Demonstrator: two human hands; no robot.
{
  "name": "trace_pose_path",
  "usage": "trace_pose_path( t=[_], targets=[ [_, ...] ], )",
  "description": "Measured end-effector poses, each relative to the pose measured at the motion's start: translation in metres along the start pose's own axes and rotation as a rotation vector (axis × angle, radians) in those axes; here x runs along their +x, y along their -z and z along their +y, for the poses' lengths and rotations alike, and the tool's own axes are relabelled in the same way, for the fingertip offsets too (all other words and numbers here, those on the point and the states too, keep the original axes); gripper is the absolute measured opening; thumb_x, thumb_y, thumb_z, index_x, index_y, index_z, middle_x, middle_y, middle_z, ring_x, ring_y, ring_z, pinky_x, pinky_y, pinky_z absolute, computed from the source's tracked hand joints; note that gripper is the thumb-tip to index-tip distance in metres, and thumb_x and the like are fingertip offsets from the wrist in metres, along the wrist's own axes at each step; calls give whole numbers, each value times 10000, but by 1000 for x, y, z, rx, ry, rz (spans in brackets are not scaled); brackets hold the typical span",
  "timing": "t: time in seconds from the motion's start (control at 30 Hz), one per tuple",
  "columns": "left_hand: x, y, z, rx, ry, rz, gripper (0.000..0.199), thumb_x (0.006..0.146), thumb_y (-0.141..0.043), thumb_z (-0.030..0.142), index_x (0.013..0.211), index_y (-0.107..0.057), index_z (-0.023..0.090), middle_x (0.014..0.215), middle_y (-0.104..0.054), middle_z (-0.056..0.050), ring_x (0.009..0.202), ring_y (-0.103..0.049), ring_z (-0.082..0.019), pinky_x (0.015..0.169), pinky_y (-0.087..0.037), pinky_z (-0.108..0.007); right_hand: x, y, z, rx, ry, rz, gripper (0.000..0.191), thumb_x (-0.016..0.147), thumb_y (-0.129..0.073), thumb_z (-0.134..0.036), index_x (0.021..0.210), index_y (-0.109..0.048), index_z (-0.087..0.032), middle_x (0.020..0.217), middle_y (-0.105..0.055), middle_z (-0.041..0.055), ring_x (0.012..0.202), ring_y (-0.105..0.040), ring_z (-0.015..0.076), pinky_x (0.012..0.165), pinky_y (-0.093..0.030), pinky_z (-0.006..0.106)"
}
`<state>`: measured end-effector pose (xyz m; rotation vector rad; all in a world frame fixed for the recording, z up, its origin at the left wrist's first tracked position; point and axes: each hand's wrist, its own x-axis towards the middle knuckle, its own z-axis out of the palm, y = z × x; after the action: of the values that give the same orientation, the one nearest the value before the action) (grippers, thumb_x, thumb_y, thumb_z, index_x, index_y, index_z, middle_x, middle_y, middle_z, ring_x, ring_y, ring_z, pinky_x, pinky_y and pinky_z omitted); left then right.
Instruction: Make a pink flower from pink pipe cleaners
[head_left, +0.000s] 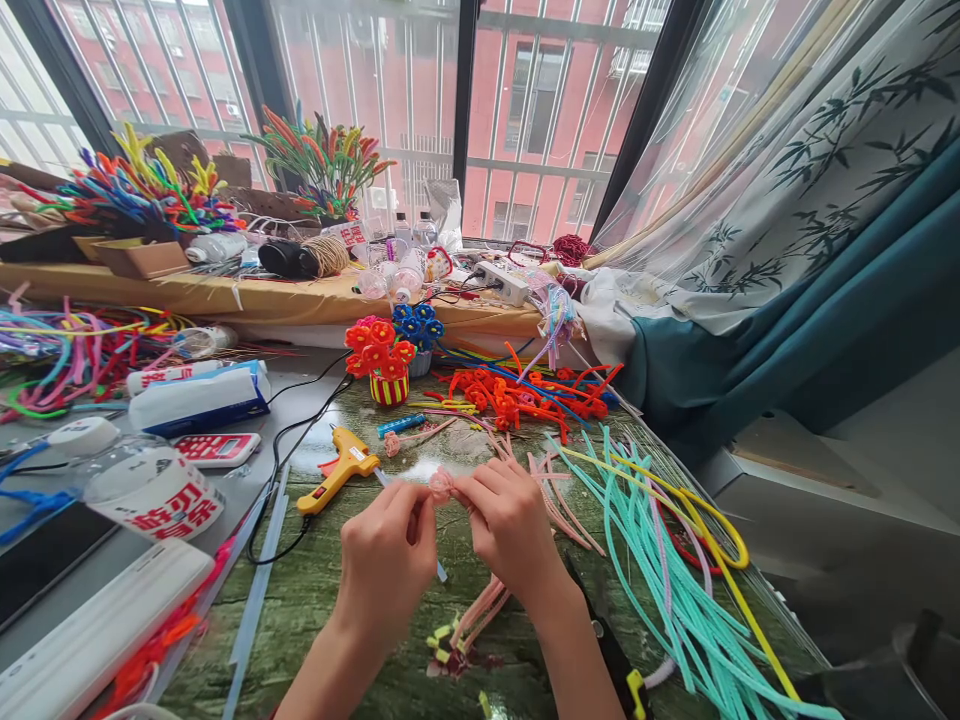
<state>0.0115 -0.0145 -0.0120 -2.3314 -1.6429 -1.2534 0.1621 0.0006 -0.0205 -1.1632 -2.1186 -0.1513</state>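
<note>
Between my two hands, over the green table mat (315,610), is a small pink pipe-cleaner piece (442,484), curled into a round shape. The fingertips of my left hand (391,540) pinch its left side, and those of my right hand (506,515) pinch its right side. A yellow glue gun (339,470) lies left of my left hand. Just behind my hands are another curled pink piece (391,444) and a blue tube-shaped item (401,425). Pink stems with yellow bits (450,640) lie below my hands.
Turquoise pipe cleaners (660,560) spread on the right. Behind are red-orange pieces (510,395) and a striped pot of red flowers (388,386). At left are a plastic bottle (142,480), a calculator (217,449) and a white box (97,620). A black cable (274,460) runs beside the glue gun.
</note>
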Motion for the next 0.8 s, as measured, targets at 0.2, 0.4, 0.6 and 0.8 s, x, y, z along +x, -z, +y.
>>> trace_pose_path(
  t=[0.2, 0.4, 0.6, 0.8],
  targets=[
    [-2, -6, 0, 234, -154, 110, 228, 884, -471, 115, 690, -579, 166, 579, -547, 9, 482, -510, -120, 522, -357, -233, 1, -2, -5, -12, 28, 9, 215, 887, -459, -73, 817, -645, -155, 693, -583, 47, 699, -465, 203, 628, -292, 321],
    [-3, -7, 4, 431, -271, 209, 287, 895, -470, 97, 629, -552, 168, 531, -481, 20, 440, -449, -129, 479, -306, -254, 1, -5, -10, -10, 35, 27, 253, 893, -446, -99, 696, -592, -161, 660, -557, 43, 669, -441, 195, 594, -266, 324],
    [-4, -5, 6, 605, -368, 140, 304, 896, -455, 54, 627, -549, 161, 550, -496, -1, 478, -466, -154, 468, -249, -287, 2, -6, -12, -19, 55, 40, 276, 908, -428, -105, 680, -572, -164, 661, -558, 41, 667, -438, 192, 589, -246, 325],
    [-5, -5, 8, 609, -360, 135, 322, 918, -433, 74, 632, -559, 156, 545, -490, -4, 477, -463, -157, 462, -239, -289, 3, -4, -14, -17, 68, 37, 284, 903, -429, -117, 653, -554, -164, 648, -556, 42, 655, -440, 187, 583, -244, 320]
  ],
)
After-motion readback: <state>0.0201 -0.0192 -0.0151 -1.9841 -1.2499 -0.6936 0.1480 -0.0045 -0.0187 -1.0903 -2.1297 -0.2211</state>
